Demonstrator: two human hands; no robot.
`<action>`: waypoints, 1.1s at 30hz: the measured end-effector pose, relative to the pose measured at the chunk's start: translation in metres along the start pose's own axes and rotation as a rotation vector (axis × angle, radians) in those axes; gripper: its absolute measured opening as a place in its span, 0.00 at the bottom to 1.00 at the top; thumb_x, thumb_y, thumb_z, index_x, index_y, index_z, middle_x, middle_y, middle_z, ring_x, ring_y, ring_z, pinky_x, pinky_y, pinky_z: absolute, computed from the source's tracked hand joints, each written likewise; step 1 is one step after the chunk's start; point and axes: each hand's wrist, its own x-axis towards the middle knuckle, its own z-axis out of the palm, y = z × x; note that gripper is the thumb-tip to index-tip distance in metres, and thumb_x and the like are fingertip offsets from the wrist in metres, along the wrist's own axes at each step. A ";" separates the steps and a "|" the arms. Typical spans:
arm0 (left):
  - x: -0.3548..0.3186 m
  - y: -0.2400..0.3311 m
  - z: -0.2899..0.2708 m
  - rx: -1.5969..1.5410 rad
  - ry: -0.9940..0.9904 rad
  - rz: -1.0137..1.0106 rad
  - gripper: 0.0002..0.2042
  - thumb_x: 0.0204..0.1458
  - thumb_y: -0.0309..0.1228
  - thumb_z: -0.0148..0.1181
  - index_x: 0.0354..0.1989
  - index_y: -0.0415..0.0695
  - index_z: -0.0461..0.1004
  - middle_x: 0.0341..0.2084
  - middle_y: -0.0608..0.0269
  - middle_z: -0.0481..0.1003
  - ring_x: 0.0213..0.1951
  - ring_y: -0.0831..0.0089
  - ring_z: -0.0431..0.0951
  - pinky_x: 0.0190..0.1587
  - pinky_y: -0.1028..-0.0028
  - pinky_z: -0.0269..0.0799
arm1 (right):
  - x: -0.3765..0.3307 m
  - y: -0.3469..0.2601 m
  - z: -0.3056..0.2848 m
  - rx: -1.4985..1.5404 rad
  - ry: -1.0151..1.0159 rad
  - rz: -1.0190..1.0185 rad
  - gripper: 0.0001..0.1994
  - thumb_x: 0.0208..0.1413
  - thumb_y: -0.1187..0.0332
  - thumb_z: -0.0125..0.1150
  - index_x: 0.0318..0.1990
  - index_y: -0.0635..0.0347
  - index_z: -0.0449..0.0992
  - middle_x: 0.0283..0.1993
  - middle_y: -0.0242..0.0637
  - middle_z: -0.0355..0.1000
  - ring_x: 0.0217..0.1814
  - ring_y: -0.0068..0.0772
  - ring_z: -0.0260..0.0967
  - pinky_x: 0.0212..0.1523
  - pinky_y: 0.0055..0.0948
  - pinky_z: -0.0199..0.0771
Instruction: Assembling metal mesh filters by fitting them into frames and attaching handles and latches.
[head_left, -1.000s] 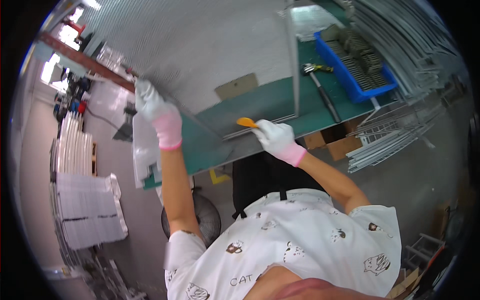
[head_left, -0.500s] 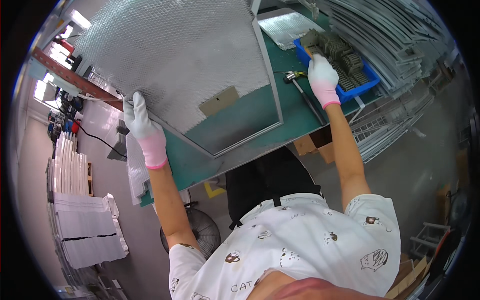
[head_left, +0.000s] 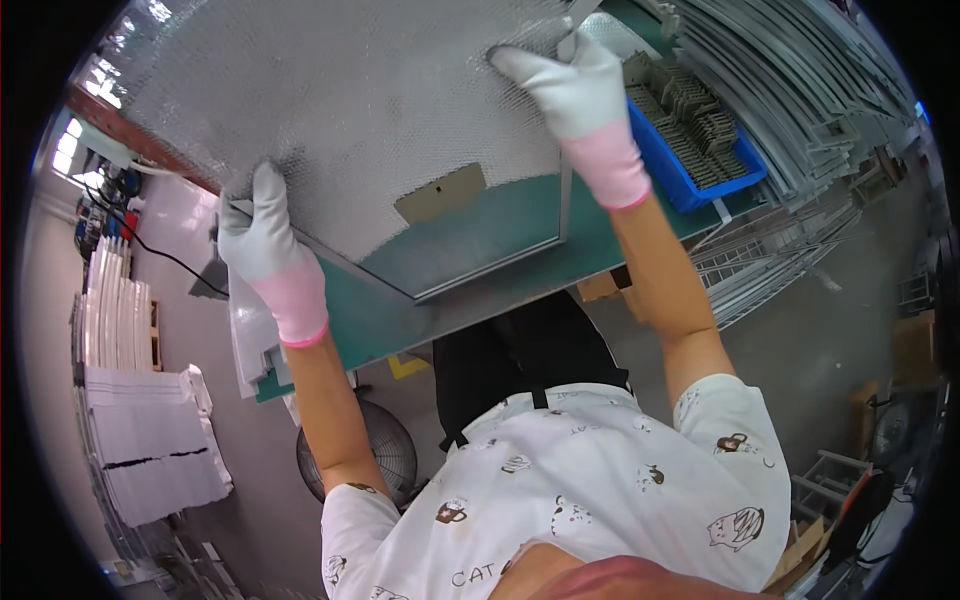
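Observation:
A silver dimpled mesh sheet (head_left: pixel 350 110) lies over a thin grey metal frame (head_left: pixel 490 268) and leaves the frame's near end uncovered. A tan plate with a small hole (head_left: pixel 440 193) sits at the sheet's near edge. My left hand (head_left: pixel 262 225), in a white and pink glove, grips the sheet's left edge, with fingers pressed on its top. On the far right side, my gloved right hand (head_left: pixel 590 105) clasps the sheet's edge beside the frame bar. The undersides of both grips are hidden.
On the green table (head_left: pixel 375 335), a blue bin (head_left: pixel 690 200) of tan brackets (head_left: pixel 695 125) stands to the right. Stacked grey metal strips (head_left: pixel 790 90) lie past it. A fan (head_left: pixel 370 450) stands on the floor below, near white wrapped stacks (head_left: pixel 150 440).
My right hand has left the blue bin and moved left onto the sheet's right edge. The left hand has shifted slightly left along with the view and now has its fingers over the sheet.

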 end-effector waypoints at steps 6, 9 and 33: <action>-0.007 -0.012 -0.027 0.210 -0.026 0.139 0.09 0.52 0.28 0.63 0.35 0.35 0.74 0.31 0.68 0.75 0.32 0.83 0.70 0.39 0.83 0.66 | -0.004 -0.008 -0.004 0.277 -0.073 0.178 0.13 0.48 0.79 0.63 0.43 0.67 0.75 0.34 0.32 0.75 0.35 0.21 0.70 0.40 0.22 0.71; -0.037 -0.026 -0.022 0.213 0.022 0.060 0.10 0.50 0.28 0.64 0.35 0.35 0.72 0.30 0.69 0.73 0.31 0.83 0.68 0.38 0.83 0.65 | -0.029 0.016 -0.010 0.169 -0.052 0.329 0.11 0.48 0.79 0.63 0.41 0.67 0.76 0.37 0.33 0.75 0.35 0.21 0.70 0.39 0.21 0.70; -0.130 -0.099 -0.068 0.214 -0.016 -0.111 0.14 0.47 0.33 0.68 0.29 0.34 0.73 0.24 0.70 0.72 0.26 0.84 0.67 0.30 0.81 0.64 | -0.119 0.092 -0.055 -0.082 -0.283 0.262 0.13 0.43 0.72 0.70 0.39 0.65 0.79 0.36 0.36 0.77 0.38 0.26 0.74 0.40 0.24 0.74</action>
